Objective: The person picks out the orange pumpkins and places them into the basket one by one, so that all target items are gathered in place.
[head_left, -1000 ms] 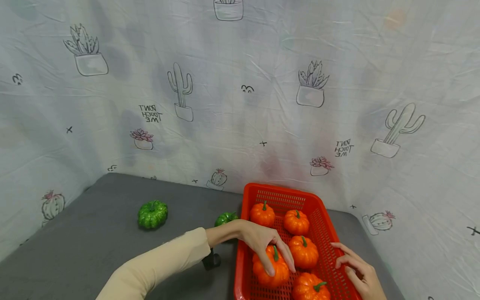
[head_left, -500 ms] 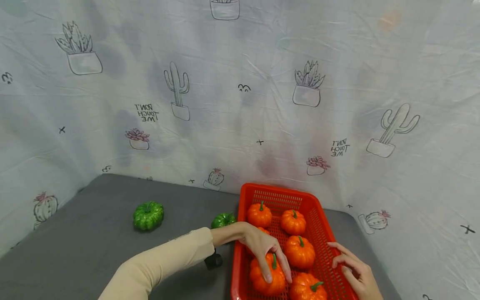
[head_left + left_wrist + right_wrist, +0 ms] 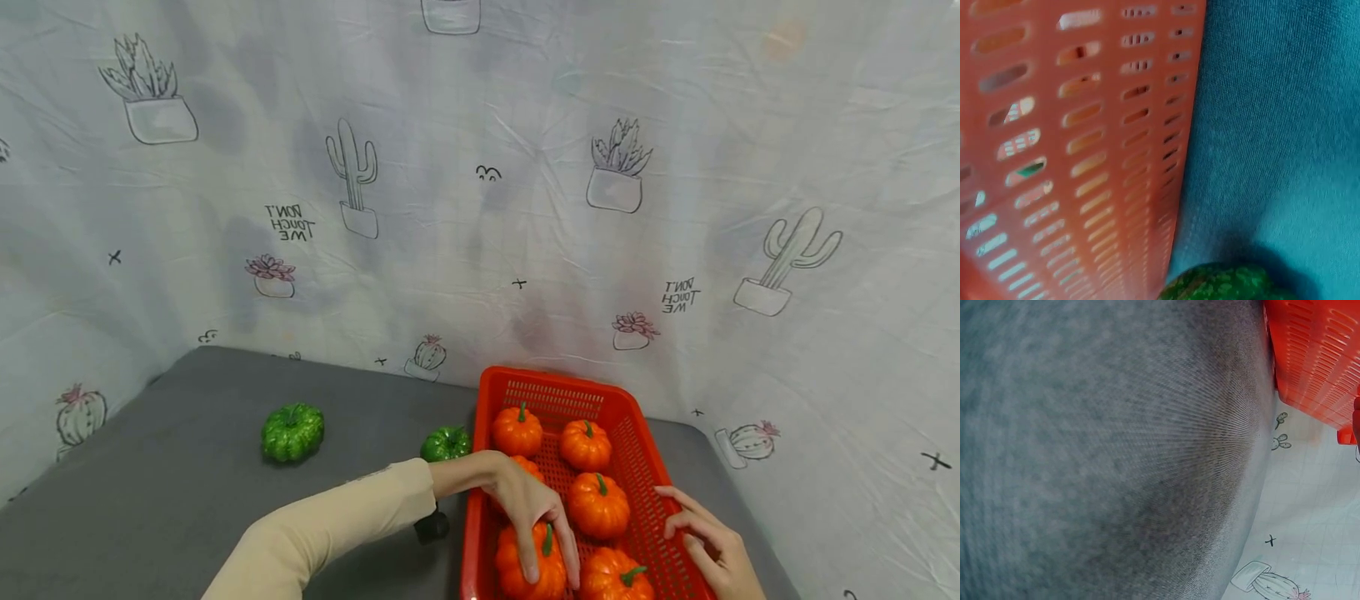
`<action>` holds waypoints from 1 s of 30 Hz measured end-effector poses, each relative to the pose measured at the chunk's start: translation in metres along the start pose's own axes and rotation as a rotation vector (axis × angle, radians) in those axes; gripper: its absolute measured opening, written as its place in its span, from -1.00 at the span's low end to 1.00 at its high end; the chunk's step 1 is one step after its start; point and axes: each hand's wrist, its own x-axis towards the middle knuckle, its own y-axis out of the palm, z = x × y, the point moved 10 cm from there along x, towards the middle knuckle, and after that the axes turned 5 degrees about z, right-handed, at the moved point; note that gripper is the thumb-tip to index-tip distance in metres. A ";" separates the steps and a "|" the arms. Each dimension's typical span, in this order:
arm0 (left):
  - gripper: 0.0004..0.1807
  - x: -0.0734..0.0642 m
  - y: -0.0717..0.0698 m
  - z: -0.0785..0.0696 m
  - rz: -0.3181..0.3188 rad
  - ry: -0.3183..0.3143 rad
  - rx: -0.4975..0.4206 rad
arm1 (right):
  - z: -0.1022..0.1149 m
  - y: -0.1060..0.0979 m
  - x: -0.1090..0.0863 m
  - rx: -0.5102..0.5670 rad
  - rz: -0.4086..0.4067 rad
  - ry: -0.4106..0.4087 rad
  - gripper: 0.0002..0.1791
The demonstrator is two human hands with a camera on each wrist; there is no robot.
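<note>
My left hand [image 3: 525,500] reaches into the red plastic basket [image 3: 471,550] and grips an orange toy pumpkin [image 3: 531,567] from above, thumb and fingers on either side of its green stem. At the basket's right side, my right hand [image 3: 716,550] holds the rim with bent fingers. Beside the gripped pumpkin lies another orange pumpkin [image 3: 615,575]. More sit farther in: one pumpkin [image 3: 598,507] at mid-basket, one [image 3: 585,445] and one [image 3: 517,432] near the far end. A further pumpkin [image 3: 528,467] is partly hidden behind my left hand.
Two green pumpkins rest on the grey table [image 3: 187,500]: one [image 3: 292,432] stands well left, the other [image 3: 446,444] against the basket's left wall. Behind the table hangs a white curtain [image 3: 450,208] with cactus drawings. The left wrist view shows the basket's slotted wall [image 3: 1097,150].
The left hand has moved the gripped pumpkin slightly toward me inside the basket, uncovering part of the pumpkin behind it. The right hand stays at the rim.
</note>
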 end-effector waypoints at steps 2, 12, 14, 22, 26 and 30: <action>-0.44 0.002 0.004 0.004 0.024 -0.025 -0.025 | -0.001 0.000 0.000 -0.011 0.002 0.037 -0.61; -0.39 0.004 0.007 0.005 0.030 -0.027 -0.098 | 0.000 0.000 -0.003 0.011 -0.019 0.010 -0.60; -0.38 0.003 0.006 0.003 0.024 -0.014 -0.119 | -0.001 0.000 -0.003 0.021 -0.019 -0.002 -0.59; -0.32 -0.004 0.005 -0.001 0.033 0.006 -0.174 | 0.002 -0.002 -0.001 0.001 -0.039 0.017 -0.58; -0.31 -0.011 0.001 -0.009 0.012 0.036 -0.155 | 0.002 -0.002 0.001 -0.018 -0.037 0.049 -0.59; -0.31 -0.020 -0.008 -0.015 -0.050 0.060 -0.074 | 0.001 -0.003 0.000 -0.014 -0.044 0.035 -0.59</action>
